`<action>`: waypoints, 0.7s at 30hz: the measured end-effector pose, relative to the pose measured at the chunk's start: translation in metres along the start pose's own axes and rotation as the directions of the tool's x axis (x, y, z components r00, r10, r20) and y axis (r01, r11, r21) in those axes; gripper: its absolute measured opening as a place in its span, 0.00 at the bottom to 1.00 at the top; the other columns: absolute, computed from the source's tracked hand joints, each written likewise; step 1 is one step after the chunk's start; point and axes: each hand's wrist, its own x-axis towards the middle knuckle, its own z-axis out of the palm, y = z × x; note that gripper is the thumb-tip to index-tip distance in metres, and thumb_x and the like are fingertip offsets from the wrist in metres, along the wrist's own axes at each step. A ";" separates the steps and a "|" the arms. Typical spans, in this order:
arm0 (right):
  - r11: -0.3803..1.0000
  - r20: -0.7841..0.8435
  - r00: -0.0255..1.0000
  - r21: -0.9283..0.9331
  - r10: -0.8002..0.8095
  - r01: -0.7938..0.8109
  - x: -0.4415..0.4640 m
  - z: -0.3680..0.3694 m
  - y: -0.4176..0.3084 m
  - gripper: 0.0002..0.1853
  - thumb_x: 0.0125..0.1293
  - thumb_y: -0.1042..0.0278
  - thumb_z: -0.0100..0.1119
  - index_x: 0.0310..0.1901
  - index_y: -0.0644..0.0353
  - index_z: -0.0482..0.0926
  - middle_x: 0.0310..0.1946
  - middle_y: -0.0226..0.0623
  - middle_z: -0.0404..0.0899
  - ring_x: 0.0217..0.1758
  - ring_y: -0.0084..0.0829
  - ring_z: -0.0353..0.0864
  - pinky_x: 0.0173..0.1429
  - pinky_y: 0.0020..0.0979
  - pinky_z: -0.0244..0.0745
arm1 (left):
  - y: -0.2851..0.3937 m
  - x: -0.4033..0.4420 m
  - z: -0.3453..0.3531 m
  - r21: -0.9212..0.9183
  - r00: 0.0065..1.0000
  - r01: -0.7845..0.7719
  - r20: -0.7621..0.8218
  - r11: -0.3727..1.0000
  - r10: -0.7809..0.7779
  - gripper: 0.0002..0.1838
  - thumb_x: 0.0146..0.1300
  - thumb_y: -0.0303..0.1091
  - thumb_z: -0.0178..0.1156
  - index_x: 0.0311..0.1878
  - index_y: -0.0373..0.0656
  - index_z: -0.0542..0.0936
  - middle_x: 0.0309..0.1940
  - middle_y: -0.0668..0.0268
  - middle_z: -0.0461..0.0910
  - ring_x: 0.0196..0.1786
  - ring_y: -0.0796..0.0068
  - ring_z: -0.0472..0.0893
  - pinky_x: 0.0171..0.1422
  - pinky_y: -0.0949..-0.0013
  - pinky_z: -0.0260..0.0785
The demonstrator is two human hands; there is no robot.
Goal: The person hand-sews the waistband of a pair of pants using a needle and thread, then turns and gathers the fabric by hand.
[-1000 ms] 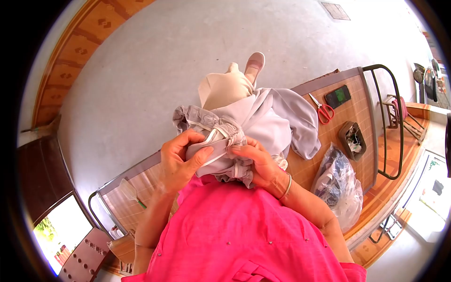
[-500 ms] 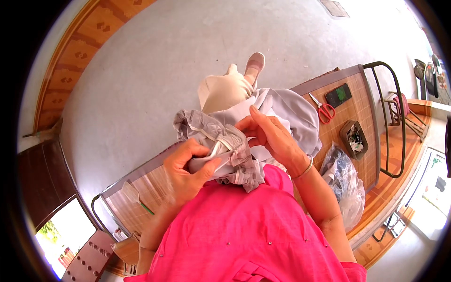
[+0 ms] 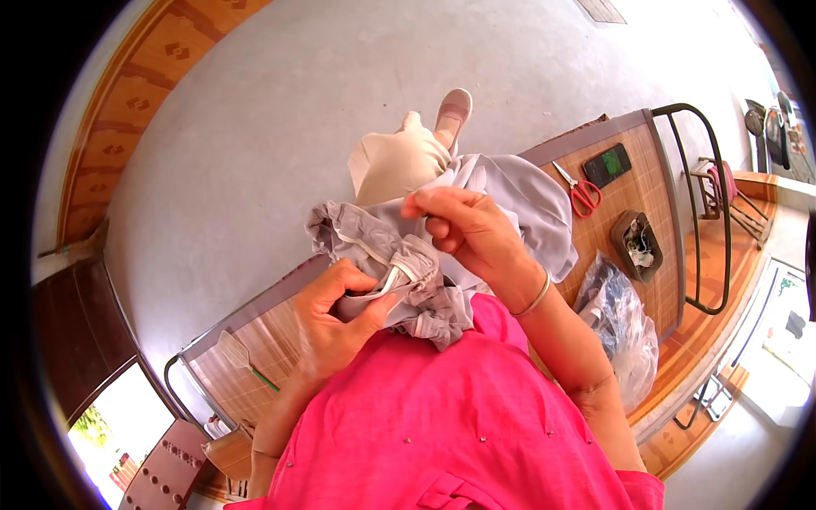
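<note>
A bunched grey garment (image 3: 416, 289) with pale edging lies over my lap, and its smoother grey part spreads across my leg to the right. My left hand (image 3: 340, 314) pinches a fold of it between thumb and fingers. Raised above the cloth, my right hand (image 3: 467, 229) has its thumb and index finger pressed together; whatever is between them is too small to make out. A bracelet circles the right wrist.
On the bench (image 3: 663, 183) to the right are red-handled scissors (image 3: 583, 197), a phone (image 3: 607, 165), a small box (image 3: 637, 246) of odds and ends and a plastic bag (image 3: 616, 323). A fly swatter (image 3: 238, 353) lies at left.
My right hand has let go of the cloth, moved up and away from it, and its fingers have closed into a pinch. My left hand keeps its hold. The view has shifted slightly.
</note>
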 end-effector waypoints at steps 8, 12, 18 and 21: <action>0.901 0.064 0.971 0.392 -0.229 0.187 -0.021 -0.017 -0.030 0.14 0.74 0.63 0.56 0.52 0.66 0.78 0.38 0.33 0.81 0.25 0.11 0.65 0.27 0.14 0.67 | 0.005 0.004 -0.008 -0.207 0.967 0.255 0.036 0.945 -0.253 0.05 0.54 0.22 0.66 0.31 0.35 0.78 0.28 0.72 0.73 0.32 0.85 0.69 0.37 0.78 0.61; 0.875 0.044 0.953 0.410 -0.301 0.257 -0.029 -0.022 -0.039 0.15 0.75 0.63 0.52 0.52 0.67 0.78 0.34 0.30 0.79 0.26 0.12 0.68 0.28 0.15 0.72 | 0.004 0.005 -0.010 -0.223 0.964 0.267 0.041 0.938 -0.264 0.05 0.54 0.23 0.66 0.30 0.35 0.78 0.28 0.72 0.73 0.32 0.85 0.69 0.37 0.79 0.62; 0.860 0.049 0.914 0.361 -0.404 0.361 -0.037 -0.030 -0.050 0.17 0.77 0.65 0.47 0.55 0.71 0.76 0.34 0.28 0.77 0.26 0.13 0.67 0.28 0.16 0.73 | 0.000 0.006 -0.012 -0.229 0.966 0.256 0.043 0.939 -0.253 0.05 0.54 0.23 0.67 0.31 0.35 0.80 0.29 0.72 0.74 0.32 0.85 0.70 0.37 0.78 0.62; 0.888 0.075 0.902 0.225 -0.425 0.400 -0.044 -0.024 -0.054 0.17 0.78 0.65 0.45 0.55 0.71 0.76 0.31 0.27 0.75 0.26 0.15 0.68 0.28 0.18 0.73 | -0.001 0.007 -0.013 -0.217 0.966 0.260 0.051 0.941 -0.255 0.06 0.54 0.24 0.69 0.32 0.35 0.81 0.29 0.72 0.75 0.32 0.85 0.71 0.38 0.78 0.64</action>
